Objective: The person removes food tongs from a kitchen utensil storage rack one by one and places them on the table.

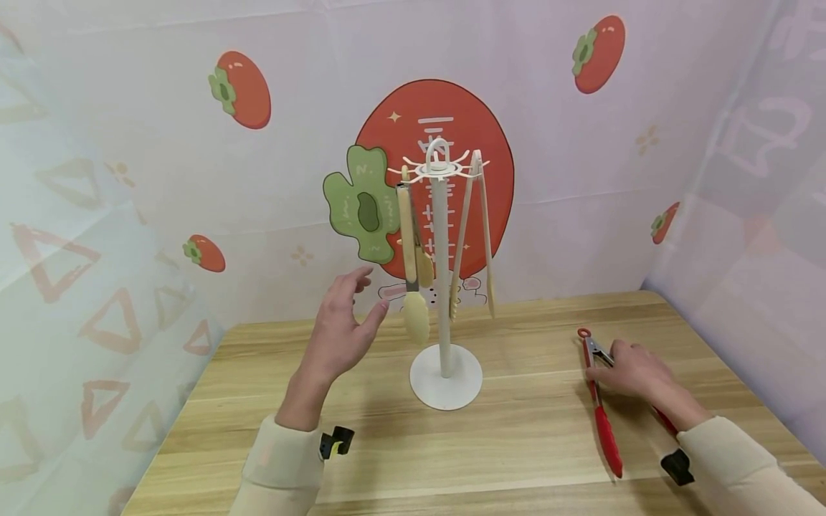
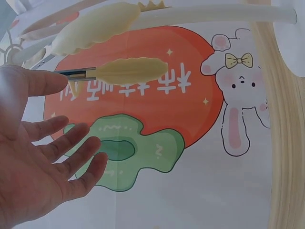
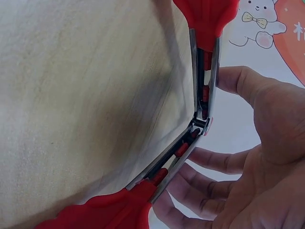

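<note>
My right hand (image 1: pixel 635 369) holds a pair of red-and-steel tongs (image 1: pixel 606 433) at the right of the table, thumb on one arm and fingers on the other. In the right wrist view, the arms of these tongs (image 3: pixel 206 71) spread wide from the spring hinge. My left hand (image 1: pixel 342 322) is raised beside a white hanging rack (image 1: pixel 440 279), its fingers apart and holding nothing. Closest to it hang tongs with cream tips (image 1: pixel 416 319), on the rack's left side; the left wrist view shows their tip (image 2: pixel 131 70) past my thumb. Slim pale tongs (image 1: pixel 488 251) hang on the rack's right.
The rack's round white base (image 1: pixel 429 390) stands on a wood-grain table (image 1: pixel 523 444). Behind it hangs a pale cloth (image 1: pixel 310 165) printed with red fruit, with similar light sheets at both sides. A dark wrist mount (image 1: pixel 337 442) sits at my left cuff.
</note>
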Available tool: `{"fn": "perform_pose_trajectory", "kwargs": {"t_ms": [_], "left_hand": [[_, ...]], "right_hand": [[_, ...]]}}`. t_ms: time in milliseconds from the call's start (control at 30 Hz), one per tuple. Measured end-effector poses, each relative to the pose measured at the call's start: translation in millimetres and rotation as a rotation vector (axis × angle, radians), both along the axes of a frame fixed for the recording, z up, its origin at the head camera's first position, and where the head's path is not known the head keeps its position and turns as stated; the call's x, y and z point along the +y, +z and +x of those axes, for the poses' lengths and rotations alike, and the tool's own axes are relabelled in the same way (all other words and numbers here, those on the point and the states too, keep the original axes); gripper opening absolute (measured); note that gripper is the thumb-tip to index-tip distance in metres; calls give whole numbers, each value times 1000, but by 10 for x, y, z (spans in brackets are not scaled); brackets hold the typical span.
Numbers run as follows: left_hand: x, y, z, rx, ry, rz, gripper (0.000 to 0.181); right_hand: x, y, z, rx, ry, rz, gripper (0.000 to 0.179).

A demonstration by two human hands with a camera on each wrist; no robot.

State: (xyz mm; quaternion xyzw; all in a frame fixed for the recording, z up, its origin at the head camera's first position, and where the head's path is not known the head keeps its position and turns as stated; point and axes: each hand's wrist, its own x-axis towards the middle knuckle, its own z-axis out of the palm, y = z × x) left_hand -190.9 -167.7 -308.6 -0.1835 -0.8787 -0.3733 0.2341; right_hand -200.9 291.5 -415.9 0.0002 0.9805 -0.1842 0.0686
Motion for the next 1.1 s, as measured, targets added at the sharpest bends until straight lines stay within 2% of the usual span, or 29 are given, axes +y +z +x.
{"fn": "perform_pose_trajectory", "kwargs": {"t_ms": [633, 933, 1100], "left_hand": [[56, 51, -24, -47, -19, 31, 54], [88, 75, -58, -84, -65, 104, 55], [101, 86, -91, -103, -120, 193, 54]], "right_hand": [[-5, -33, 6, 1, 4, 25, 58], [-84, 34, 23, 62, 27, 19, 74], [-215, 105, 46, 112, 61, 2, 70]]}}
